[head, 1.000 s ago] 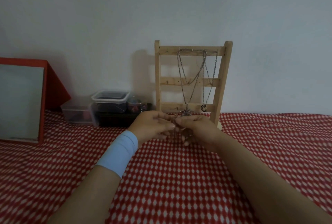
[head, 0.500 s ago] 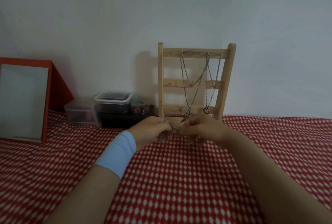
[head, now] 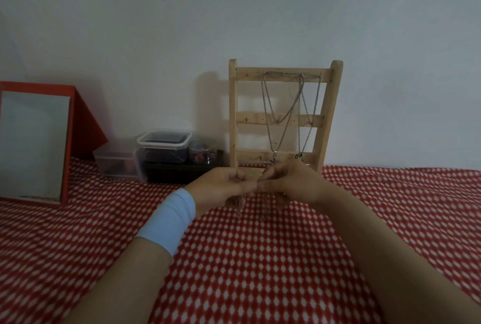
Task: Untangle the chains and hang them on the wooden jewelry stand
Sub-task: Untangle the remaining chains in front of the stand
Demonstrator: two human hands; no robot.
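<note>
A wooden ladder-shaped jewelry stand [head: 326, 120] leans against the wall at the back of the table. Silver chains [head: 282, 110] hang from its top rail, one with a star pendant, another with a ring pendant. Just in front of the stand's foot my left hand [head: 221, 188] and my right hand [head: 291, 183] meet fingertip to fingertip. Both pinch a thin chain [head: 240, 205], and its loose strands dangle below the fingers toward the cloth. Much of this chain is hidden inside my hands. A pale blue band circles my left wrist.
A red-and-white patterned cloth [head: 260, 271] covers the table. A red-framed mirror [head: 33, 144] stands at the left. Clear plastic containers [head: 161, 146] and a dark box sit left of the stand against the wall.
My hands rose slightly toward the stand's foot. Strands of the chain now hang visibly below my fingers.
</note>
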